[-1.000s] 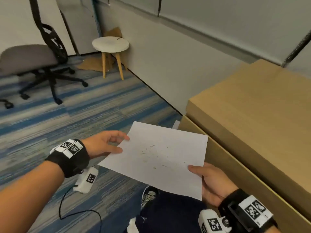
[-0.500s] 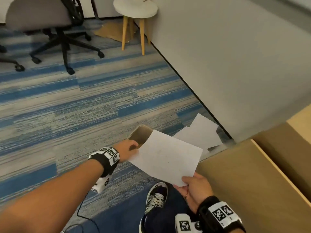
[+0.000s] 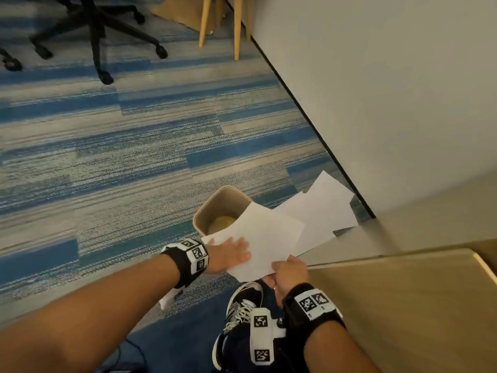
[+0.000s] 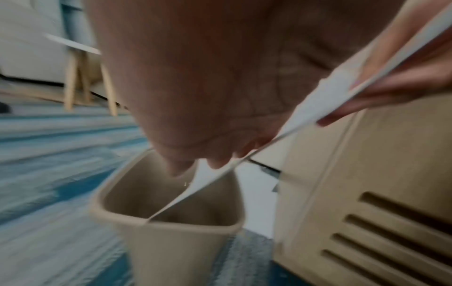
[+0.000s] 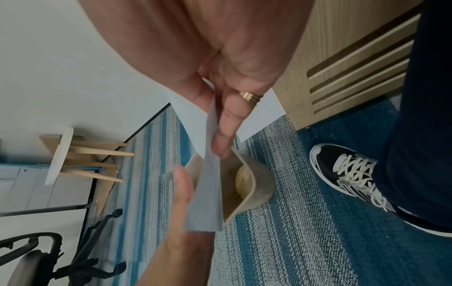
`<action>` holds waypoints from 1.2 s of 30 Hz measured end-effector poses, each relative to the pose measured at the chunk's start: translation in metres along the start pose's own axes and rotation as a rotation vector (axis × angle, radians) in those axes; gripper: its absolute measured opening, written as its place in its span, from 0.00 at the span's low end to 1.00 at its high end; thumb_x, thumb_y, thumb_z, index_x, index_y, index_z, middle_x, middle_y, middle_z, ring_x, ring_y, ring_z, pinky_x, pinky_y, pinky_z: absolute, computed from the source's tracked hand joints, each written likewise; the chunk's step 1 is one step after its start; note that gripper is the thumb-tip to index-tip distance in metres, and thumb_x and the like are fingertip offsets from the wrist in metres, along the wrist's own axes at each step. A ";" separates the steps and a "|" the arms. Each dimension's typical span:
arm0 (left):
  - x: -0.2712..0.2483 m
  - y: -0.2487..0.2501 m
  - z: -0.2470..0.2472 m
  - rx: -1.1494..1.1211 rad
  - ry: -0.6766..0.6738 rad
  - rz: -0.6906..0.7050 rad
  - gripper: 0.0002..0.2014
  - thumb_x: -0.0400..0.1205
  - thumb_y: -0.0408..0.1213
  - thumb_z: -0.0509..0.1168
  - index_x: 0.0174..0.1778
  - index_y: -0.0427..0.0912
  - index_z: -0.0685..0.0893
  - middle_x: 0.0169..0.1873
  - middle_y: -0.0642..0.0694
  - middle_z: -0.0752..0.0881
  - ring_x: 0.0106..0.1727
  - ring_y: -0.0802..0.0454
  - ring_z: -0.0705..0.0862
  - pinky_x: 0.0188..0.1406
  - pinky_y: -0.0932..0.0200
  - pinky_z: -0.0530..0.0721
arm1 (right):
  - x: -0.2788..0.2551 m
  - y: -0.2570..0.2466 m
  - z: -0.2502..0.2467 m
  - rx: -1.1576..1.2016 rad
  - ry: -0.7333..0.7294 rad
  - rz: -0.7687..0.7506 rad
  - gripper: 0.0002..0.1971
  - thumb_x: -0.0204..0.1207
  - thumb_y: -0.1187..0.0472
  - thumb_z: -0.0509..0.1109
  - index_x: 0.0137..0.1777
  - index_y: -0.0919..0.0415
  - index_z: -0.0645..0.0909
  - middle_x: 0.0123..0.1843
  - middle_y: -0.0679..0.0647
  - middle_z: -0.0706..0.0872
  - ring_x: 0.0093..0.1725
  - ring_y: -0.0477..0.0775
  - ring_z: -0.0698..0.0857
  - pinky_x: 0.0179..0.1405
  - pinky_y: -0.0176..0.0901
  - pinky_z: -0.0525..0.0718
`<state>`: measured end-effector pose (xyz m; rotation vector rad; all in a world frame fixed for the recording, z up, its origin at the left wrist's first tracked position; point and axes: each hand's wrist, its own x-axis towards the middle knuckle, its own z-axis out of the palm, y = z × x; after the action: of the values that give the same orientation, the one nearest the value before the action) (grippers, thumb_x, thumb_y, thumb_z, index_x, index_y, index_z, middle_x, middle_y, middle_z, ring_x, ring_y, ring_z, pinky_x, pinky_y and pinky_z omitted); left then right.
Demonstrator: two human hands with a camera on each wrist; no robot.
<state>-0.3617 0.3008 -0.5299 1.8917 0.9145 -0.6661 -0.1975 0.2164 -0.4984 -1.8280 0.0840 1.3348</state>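
White sheet of plain paper [image 3: 269, 238], held on a slope by both hands above a small beige plastic waste bin [image 3: 215, 201]. The right hand [image 3: 289, 275] pinches the sheet's near, raised corner between thumb and curled fingers, one of which wears a gold ring. The left hand [image 3: 231, 253] grips nothing. It lies on the sheet's upper face with fingers straight, likely to steady the sheet or to brush it downhill. The far, lower corner dips inside the bin's mouth, so the tilt seems meant to make a chute that drops anything loose on the sheet straight into the bin. A pale yellow lump [image 3: 224, 220] lies at the bin's bottom. The bin stands on blue and grey striped carpet [image 3: 134, 157], just beside several loose white sheets [image 3: 322, 208] that lie fanned on the floor against a pale wall [image 3: 376, 103]. At the person's right is a light wooden counter [image 3: 403, 305] with slotted vents in its side, and a dark lace-up trainer [image 3: 243, 302] is planted near the bin. Well apart, a black swivel chair base [image 3: 99, 36] and pale wooden stool legs [image 3: 236, 28] stand on the carpet.
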 end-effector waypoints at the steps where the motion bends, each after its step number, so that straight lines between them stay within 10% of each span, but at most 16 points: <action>1: 0.003 -0.004 -0.004 -0.005 0.045 -0.072 0.29 0.91 0.50 0.46 0.88 0.50 0.46 0.87 0.45 0.41 0.87 0.41 0.40 0.81 0.29 0.44 | 0.001 0.000 0.000 0.007 0.006 -0.001 0.18 0.80 0.82 0.57 0.55 0.67 0.87 0.57 0.67 0.91 0.56 0.71 0.90 0.36 0.51 0.91; 7: -0.008 0.025 0.004 -0.145 0.102 0.321 0.32 0.87 0.62 0.38 0.85 0.59 0.35 0.85 0.61 0.35 0.85 0.59 0.35 0.80 0.47 0.32 | 0.003 -0.008 0.000 -0.007 -0.032 -0.003 0.19 0.81 0.80 0.59 0.60 0.66 0.87 0.58 0.67 0.91 0.54 0.67 0.91 0.36 0.50 0.92; 11: 0.007 0.006 0.001 -0.165 0.064 -0.063 0.37 0.86 0.65 0.37 0.87 0.50 0.37 0.86 0.52 0.36 0.87 0.47 0.39 0.83 0.36 0.39 | -0.009 -0.017 0.007 0.013 -0.019 -0.010 0.19 0.81 0.82 0.56 0.63 0.72 0.84 0.59 0.70 0.90 0.52 0.69 0.89 0.19 0.39 0.84; 14: 0.002 0.008 0.004 -0.238 0.144 0.167 0.54 0.67 0.83 0.29 0.86 0.55 0.36 0.85 0.57 0.33 0.86 0.54 0.35 0.83 0.42 0.35 | -0.012 -0.020 0.009 -0.006 -0.019 -0.025 0.19 0.82 0.82 0.56 0.64 0.71 0.84 0.59 0.69 0.90 0.50 0.70 0.90 0.18 0.37 0.82; 16: 0.001 0.017 0.013 -0.194 0.130 0.293 0.46 0.74 0.78 0.30 0.86 0.58 0.35 0.85 0.60 0.34 0.85 0.59 0.34 0.81 0.46 0.31 | -0.013 -0.020 0.011 -0.046 -0.017 -0.020 0.19 0.83 0.80 0.56 0.63 0.70 0.85 0.56 0.70 0.91 0.38 0.62 0.89 0.18 0.37 0.82; 19: 0.012 0.003 0.015 -0.132 0.067 0.010 0.40 0.81 0.70 0.36 0.87 0.54 0.37 0.86 0.54 0.37 0.87 0.51 0.38 0.82 0.34 0.36 | -0.015 -0.020 0.014 -0.063 0.007 -0.033 0.18 0.82 0.81 0.56 0.63 0.73 0.84 0.59 0.74 0.89 0.30 0.58 0.84 0.15 0.37 0.78; 21: 0.017 -0.010 0.012 -0.054 0.098 -0.122 0.41 0.81 0.68 0.37 0.87 0.50 0.40 0.86 0.48 0.35 0.87 0.42 0.38 0.81 0.29 0.42 | -0.015 -0.021 0.013 -0.061 0.011 -0.045 0.18 0.82 0.81 0.55 0.60 0.71 0.84 0.56 0.70 0.90 0.39 0.63 0.88 0.18 0.40 0.83; 26: 0.006 0.016 0.022 -0.219 0.250 0.313 0.38 0.81 0.71 0.32 0.86 0.59 0.36 0.84 0.63 0.34 0.85 0.60 0.34 0.80 0.50 0.30 | -0.016 -0.023 0.011 -0.124 0.023 -0.072 0.18 0.81 0.80 0.56 0.56 0.69 0.87 0.50 0.70 0.92 0.33 0.62 0.86 0.19 0.40 0.78; 31: 0.021 -0.023 0.030 -0.232 0.240 -0.113 0.60 0.62 0.84 0.23 0.87 0.51 0.39 0.86 0.53 0.37 0.87 0.46 0.40 0.81 0.33 0.37 | -0.014 -0.018 0.002 -0.119 0.007 -0.080 0.21 0.82 0.82 0.56 0.49 0.63 0.88 0.51 0.64 0.92 0.44 0.63 0.90 0.43 0.62 0.94; 36: 0.011 0.002 0.046 -0.189 0.278 0.216 0.51 0.70 0.80 0.26 0.87 0.56 0.37 0.84 0.58 0.34 0.86 0.54 0.35 0.81 0.44 0.32 | -0.017 -0.015 -0.004 -0.148 0.008 -0.098 0.21 0.81 0.82 0.58 0.46 0.60 0.88 0.48 0.61 0.93 0.44 0.63 0.91 0.52 0.68 0.92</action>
<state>-0.3577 0.2630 -0.5578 1.9044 0.8941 -0.1824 -0.1943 0.2172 -0.4756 -1.9348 -0.1019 1.2941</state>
